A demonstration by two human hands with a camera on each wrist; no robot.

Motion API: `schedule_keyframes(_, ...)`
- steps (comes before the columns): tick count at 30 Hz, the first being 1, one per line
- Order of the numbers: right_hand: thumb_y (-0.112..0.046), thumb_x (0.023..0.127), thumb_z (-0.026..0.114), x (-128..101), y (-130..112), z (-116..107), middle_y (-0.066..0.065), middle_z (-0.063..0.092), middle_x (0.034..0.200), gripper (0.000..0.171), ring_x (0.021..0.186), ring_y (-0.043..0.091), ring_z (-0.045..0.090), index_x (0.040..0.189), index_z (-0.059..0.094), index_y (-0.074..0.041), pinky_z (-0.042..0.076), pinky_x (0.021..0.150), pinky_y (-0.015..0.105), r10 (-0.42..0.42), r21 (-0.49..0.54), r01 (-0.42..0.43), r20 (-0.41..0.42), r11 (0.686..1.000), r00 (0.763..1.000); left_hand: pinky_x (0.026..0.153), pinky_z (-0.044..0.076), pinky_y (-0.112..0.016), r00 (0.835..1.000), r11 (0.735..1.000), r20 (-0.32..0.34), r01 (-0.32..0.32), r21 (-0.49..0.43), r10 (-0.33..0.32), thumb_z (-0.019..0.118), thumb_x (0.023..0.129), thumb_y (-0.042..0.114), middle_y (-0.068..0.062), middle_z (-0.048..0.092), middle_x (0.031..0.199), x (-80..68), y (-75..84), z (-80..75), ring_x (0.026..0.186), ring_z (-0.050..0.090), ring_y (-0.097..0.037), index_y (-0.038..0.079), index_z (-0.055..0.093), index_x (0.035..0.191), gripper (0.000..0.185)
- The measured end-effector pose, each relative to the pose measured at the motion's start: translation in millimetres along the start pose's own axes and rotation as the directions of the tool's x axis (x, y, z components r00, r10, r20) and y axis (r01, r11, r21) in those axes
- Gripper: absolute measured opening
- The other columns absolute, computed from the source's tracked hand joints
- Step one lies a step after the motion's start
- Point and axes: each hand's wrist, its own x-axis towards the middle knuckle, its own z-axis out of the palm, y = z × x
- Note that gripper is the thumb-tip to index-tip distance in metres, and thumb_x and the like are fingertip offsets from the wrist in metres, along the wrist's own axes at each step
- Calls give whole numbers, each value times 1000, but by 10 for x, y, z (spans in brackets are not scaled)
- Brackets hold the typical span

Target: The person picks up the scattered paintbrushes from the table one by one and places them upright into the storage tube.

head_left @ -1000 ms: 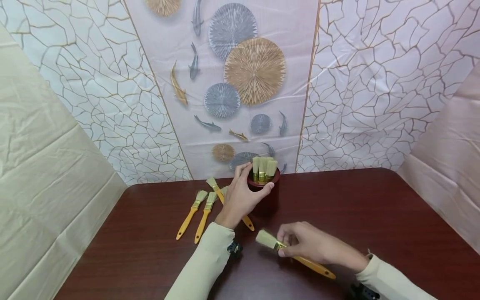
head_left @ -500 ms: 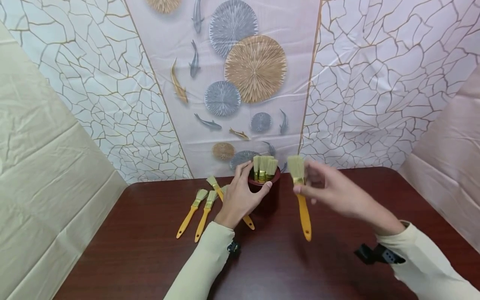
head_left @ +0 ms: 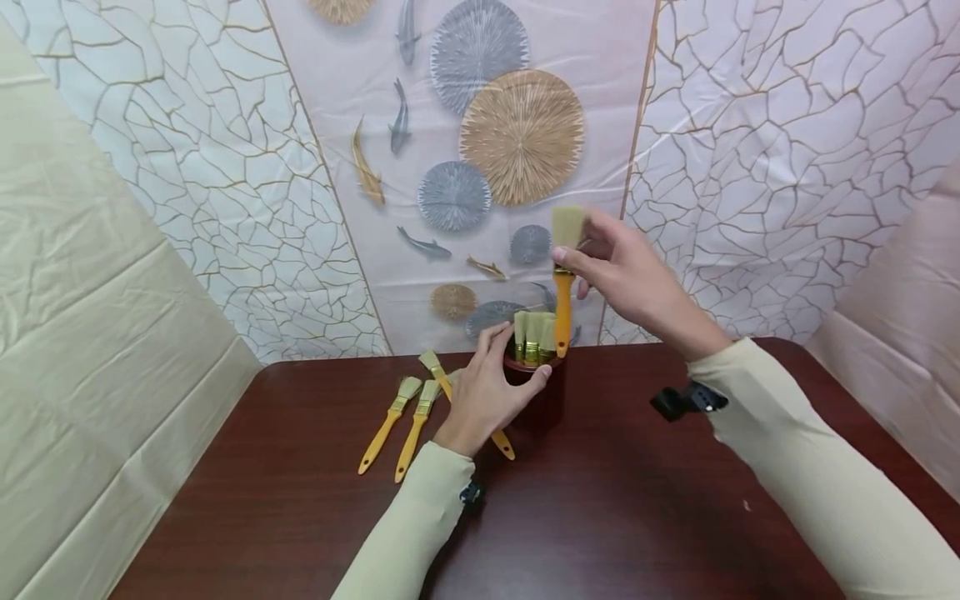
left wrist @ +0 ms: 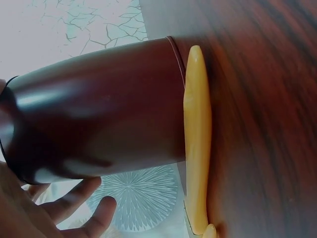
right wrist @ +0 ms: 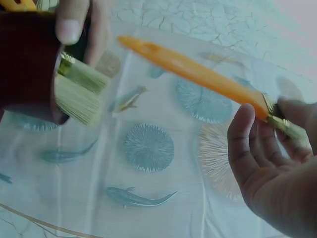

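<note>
Fingers and thumb of the right hand (head_left: 626,279) pinch a paintbrush (head_left: 564,279) at its brass ferrule, so this grip is closed on the brush. The brush hangs upright with pale bristles on top and orange handle pointing down. Its handle tip sits just above the rim of a dark red cup (head_left: 534,392), beside the bristles of the brushes already standing in it (head_left: 531,333). In the right wrist view the same handle (right wrist: 193,72) runs slantwise from the fingers (right wrist: 247,144) toward the cup (right wrist: 27,64), and the standing bristles (right wrist: 77,94) stick out of the cup's mouth.

The left hand (head_left: 487,392) wraps the cup from its left side, thumb near the rim on the near side and fingers on the far side; this grip is clenched round the cup. The left wrist view shows the cup's glossy wall (left wrist: 99,119) with the fingers (left wrist: 74,201) curled against it, and one orange handle (left wrist: 197,144) lying on the bench right at the cup's base.

Left of the cup, loose brushes (head_left: 401,417) lie on the dark wooden bench (head_left: 637,517), handles toward the person; one passes under the left hand. Cream sleeves (head_left: 810,475) cover both forearms. Behind the bench hangs a printed backdrop (head_left: 517,142) with discs and fish.
</note>
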Motion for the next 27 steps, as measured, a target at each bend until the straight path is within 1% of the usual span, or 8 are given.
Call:
schedule_keyframes(2,-16,105,68,120,20,47,16,68,110,25,86,22,72,125,59,-4,58,67,33,-24,5,24,28,1000,999,66,48,-34,1000,1000,4,3,-3,-3,56,91,80,8,38,162,-2,0,-2,85,63,-20,27,41,164,92)
schedule_keyframes(6,-11,104,68,299,99,139,19,68,111,27,92,25,75,128,59,-2,60,67,33,-47,20,45,124,999,991,62,45,-32,1000,1000,1,9,-2,-9,57,90,80,9,39,161,-4,-6,2,80,60,-18,27,41,164,92)
schedule_keyframes(9,-13,105,66,371,188,195,18,73,108,24,91,27,74,126,61,-2,59,70,34,-40,-29,46,183,999,982,59,44,-32,1000,1000,-2,9,-2,-9,56,90,81,9,39,161,0,-11,7,76,57,-17,27,41,164,93)
schedule_keyframes(12,-16,107,65,403,300,231,14,76,105,19,92,27,72,121,65,-4,58,77,39,-32,-110,59,231,992,973,58,43,-32,1000,1000,-3,7,-9,-7,55,89,81,10,39,161,4,-13,7,71,55,-17,27,41,164,93)
schedule_keyframes(15,-19,108,63,411,453,244,11,75,108,17,100,26,71,117,68,-6,56,86,45,-27,-172,75,268,982,963,59,44,-32,1000,1000,-4,-2,-17,2,56,90,81,10,39,162,8,-7,14,70,54,-16,27,41,164,93)
schedule_keyframes(19,-21,109,61,413,657,293,14,71,119,23,114,33,67,123,71,-6,53,97,53,-14,-196,77,308,978,951,62,45,-32,1000,1000,-12,-4,-19,4,57,90,79,10,39,162,3,-5,10,75,55,-17,26,42,164,92)
schedule_keyframes(23,-21,109,61,401,827,371,17,69,127,24,122,36,62,122,72,-4,47,105,58,-24,-227,105,336,968,942,63,45,-33,1000,1000,-15,1,-26,-1,57,90,78,10,39,161,-5,-4,11,81,58,-18,26,42,163,91)
schedule_keyframes(27,-13,107,63,395,948,429,17,68,123,16,120,37,60,114,74,-5,45,104,59,-65,-230,162,379,960,923,64,46,-33,1000,999,-20,-3,-33,2,59,91,76,10,39,161,-6,-7,12,82,59,-18,26,43,163,89)
